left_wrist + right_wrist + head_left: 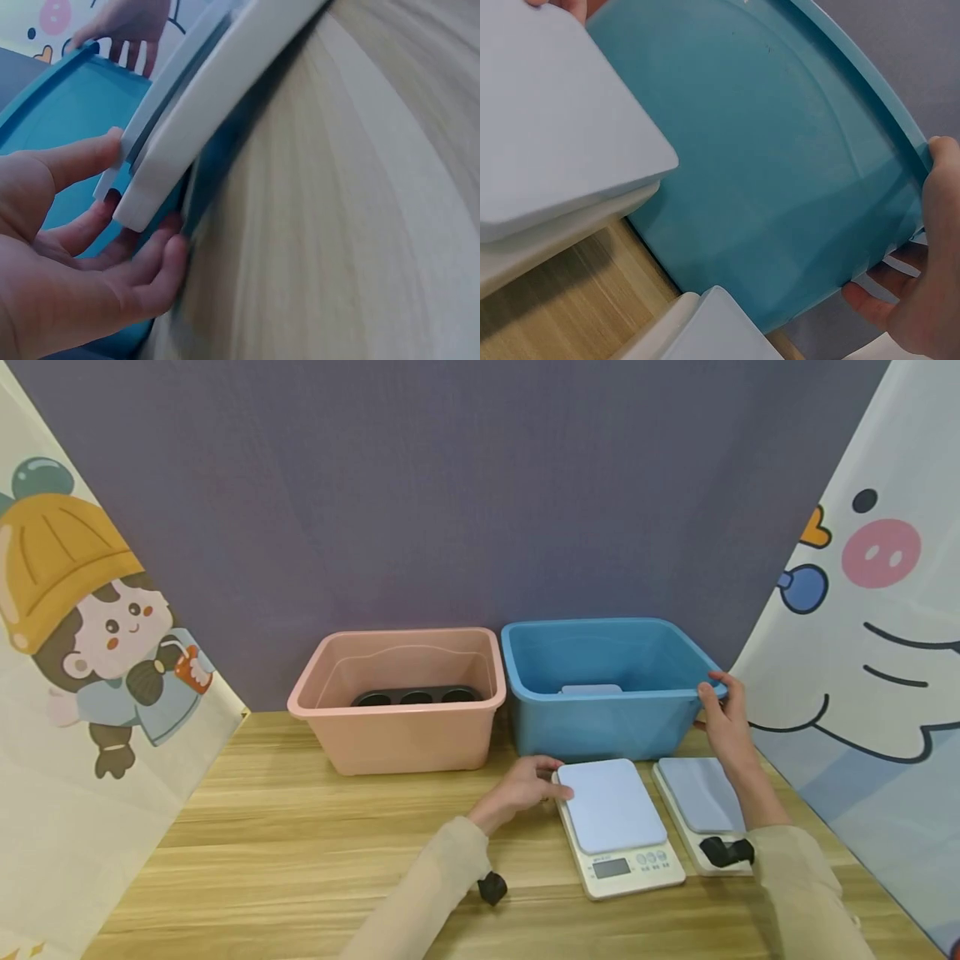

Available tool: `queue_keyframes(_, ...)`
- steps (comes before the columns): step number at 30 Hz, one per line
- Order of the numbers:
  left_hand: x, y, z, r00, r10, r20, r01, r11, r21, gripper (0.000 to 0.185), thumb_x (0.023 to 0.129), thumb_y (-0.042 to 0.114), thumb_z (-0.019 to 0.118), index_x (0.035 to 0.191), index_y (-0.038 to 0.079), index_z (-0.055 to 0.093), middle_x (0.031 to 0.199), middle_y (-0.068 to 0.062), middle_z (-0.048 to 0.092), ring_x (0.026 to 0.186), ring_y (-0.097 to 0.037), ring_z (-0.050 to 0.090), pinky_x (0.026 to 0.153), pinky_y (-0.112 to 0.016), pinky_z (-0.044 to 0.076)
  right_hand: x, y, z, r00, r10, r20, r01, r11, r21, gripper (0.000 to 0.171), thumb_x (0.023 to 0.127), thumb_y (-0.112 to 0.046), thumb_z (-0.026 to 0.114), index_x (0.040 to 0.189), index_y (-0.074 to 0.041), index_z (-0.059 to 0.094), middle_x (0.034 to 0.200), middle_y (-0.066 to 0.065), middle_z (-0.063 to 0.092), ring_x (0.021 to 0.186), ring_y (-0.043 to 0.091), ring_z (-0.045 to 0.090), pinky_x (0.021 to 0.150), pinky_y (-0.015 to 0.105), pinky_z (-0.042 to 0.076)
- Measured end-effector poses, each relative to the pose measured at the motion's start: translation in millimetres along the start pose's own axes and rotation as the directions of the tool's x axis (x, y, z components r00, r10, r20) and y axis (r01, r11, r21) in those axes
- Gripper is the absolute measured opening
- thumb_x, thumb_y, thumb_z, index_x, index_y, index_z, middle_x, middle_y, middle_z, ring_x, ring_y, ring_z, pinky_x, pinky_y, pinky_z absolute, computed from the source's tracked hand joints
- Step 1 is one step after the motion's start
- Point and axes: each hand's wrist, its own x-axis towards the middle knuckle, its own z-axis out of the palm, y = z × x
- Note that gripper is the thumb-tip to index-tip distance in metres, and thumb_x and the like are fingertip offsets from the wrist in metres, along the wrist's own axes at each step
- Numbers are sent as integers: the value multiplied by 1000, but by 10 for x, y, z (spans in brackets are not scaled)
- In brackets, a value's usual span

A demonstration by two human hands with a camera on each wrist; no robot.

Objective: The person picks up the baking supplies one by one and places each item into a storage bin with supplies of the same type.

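My left hand point(521, 789) holds a white kitchen scale point(611, 810) by its far left corner. In the left wrist view the thumb point(86, 157) lies against the edge of the weighing plate, with the other fingers curled at the base and underside. My right hand point(727, 727) grips the right front corner of the blue bin point(600, 727), thumb at the rim and fingers around the outside. A second kitchen scale point(701, 793) sits to the right, partly hidden by my right forearm.
A pink bin point(405, 743) stands left of the blue one, with a dark tray with round cups point(416, 697) inside. Inside the blue bin shows a pale flat object point(591, 689). Behind both bins rises a dark panel point(480, 510); printed panels flank the wooden table point(300, 860).
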Motion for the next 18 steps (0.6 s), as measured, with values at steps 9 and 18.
queue_keyframes(9, -18, 64, 42, 999, 15, 42, -5, 971, -239, 40, 79, -3, 76, 116, 1, 62, 105, -9, 65, 75, -17, 64, 73, -41, 60, 25, 38, -5, 1000, -8, -13, 7, 1000, -10, 54, 107, -39, 36, 153, -17, 19, 136, 8, 31, 109, 8, 40, 71, 12, 44)
queue_keyframes(18, -79, 189, 59, 997, 74, -37, -80, 974, -212, 41, 77, 2, 79, 115, 9, 66, 110, -6, 66, 74, -14, 66, 68, -38, 59, 15, 5, 0, 1000, 1, -25, -3, 999, -41, 54, 106, -42, 36, 153, -18, 21, 123, -1, 35, 104, 11, 40, 73, 16, 45)
